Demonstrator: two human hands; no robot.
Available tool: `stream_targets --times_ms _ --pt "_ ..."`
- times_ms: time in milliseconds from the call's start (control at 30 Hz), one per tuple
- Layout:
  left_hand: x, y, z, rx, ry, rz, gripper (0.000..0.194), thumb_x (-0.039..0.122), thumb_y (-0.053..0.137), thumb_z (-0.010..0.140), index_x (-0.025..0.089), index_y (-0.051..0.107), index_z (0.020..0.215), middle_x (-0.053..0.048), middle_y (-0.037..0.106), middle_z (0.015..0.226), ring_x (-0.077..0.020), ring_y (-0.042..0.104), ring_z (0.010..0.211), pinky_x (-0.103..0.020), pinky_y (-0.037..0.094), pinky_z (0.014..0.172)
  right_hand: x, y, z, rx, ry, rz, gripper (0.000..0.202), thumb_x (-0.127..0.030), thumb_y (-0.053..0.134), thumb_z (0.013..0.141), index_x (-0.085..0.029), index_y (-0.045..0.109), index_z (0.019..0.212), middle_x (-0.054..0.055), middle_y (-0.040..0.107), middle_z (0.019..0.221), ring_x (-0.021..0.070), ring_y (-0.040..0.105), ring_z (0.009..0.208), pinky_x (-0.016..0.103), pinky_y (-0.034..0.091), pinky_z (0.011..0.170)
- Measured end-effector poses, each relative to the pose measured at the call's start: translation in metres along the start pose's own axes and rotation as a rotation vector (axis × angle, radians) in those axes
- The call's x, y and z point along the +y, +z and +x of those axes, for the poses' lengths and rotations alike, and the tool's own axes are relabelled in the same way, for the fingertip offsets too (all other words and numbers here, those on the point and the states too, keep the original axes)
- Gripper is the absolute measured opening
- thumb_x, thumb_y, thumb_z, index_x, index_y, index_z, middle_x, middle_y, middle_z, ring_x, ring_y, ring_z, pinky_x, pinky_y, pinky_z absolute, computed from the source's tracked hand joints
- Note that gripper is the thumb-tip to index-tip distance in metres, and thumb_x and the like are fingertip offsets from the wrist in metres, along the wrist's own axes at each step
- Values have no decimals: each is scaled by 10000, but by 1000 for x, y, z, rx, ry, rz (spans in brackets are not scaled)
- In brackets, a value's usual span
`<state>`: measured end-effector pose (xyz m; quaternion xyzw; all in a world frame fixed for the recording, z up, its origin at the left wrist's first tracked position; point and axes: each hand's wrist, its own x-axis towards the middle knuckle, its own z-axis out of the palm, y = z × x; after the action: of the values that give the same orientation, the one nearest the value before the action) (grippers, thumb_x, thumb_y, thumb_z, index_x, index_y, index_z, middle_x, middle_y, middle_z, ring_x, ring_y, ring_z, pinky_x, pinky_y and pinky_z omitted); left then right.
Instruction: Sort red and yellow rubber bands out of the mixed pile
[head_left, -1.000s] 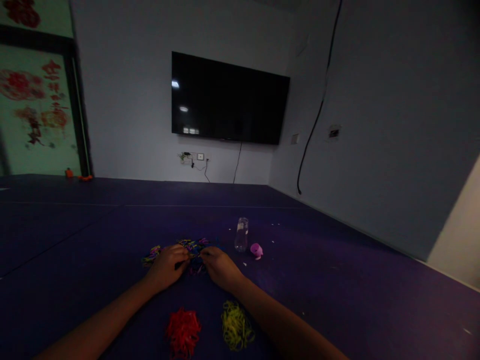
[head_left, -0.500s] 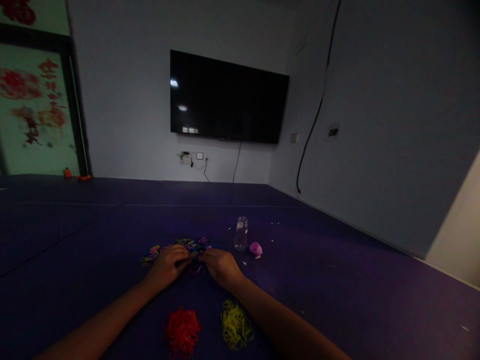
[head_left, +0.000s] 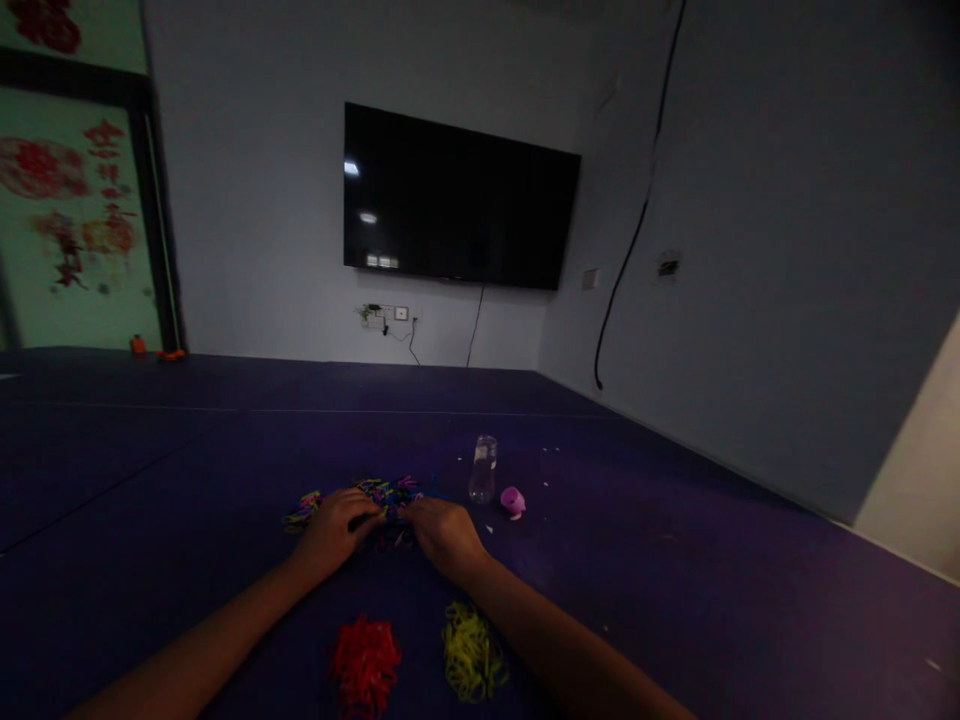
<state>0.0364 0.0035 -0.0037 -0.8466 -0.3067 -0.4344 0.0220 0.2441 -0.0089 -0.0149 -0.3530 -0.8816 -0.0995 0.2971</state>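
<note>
A loose heap of mixed-colour rubber bands (head_left: 386, 491) lies in front of me, partly covered by my fingers. My left hand (head_left: 334, 527) is at its left side, thumb and fingertips pinched on bands. From the right, my right hand (head_left: 448, 538) reaches into the same heap, its fingers pressed together on bands; the exact ones are hidden. Nearer to me, between my forearms, lie a pile of red rubber bands (head_left: 366, 662) and a pile of yellow-green rubber bands (head_left: 471, 652).
A clear bottle (head_left: 484, 475) stands upright beyond my right hand, with a small pink cup-like piece (head_left: 513, 501) beside it. White scraps dot the purple surface (head_left: 675, 520). A television (head_left: 457, 200) hangs on the far wall; a black cable (head_left: 631, 250) dangles at the right.
Both hands stay at the mixed heap with only slight finger movement. The view has shifted very slightly; the piles, bottle and pink piece keep their places.
</note>
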Motion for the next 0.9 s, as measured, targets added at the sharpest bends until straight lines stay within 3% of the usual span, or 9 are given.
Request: stream_targets --times_ms 233,400,567,900 --pt "3 0 0 -58 -1 25 244 310 546 878 184 640 692 -30 668 708 -183 617 704 -296 469 667 -1 -4 0 9 -29 -10 326 -74 435 836 -174 632 1075 82 663 1070 166 609 987 285 475 874" --pt "6 -1 -1 -64 81 27 213 259 500 888 183 627 735 -45 658 746 -195 605 747 -318 471 700 -2 -2 -1 35 -47 -27 297 -78 412 855 -188 635 1016 66 661 1044 155 611 950 267 482 841" --pt "13 -3 0 -93 189 55 211 209 436 896 179 608 777 -61 643 768 -199 589 745 -318 461 672 -4 -2 -1 47 -120 -84 253 -95 414 861 -190 619 976 59 664 983 154 620 850 249 492 751" --pt "14 -3 -1 -76 200 53 183 252 457 910 185 615 846 -60 655 803 -204 595 785 -338 458 718 -8 -3 -2 25 -276 -164 211 -125 381 904 -181 579 852 55 657 823 136 601 685 222 443 582"
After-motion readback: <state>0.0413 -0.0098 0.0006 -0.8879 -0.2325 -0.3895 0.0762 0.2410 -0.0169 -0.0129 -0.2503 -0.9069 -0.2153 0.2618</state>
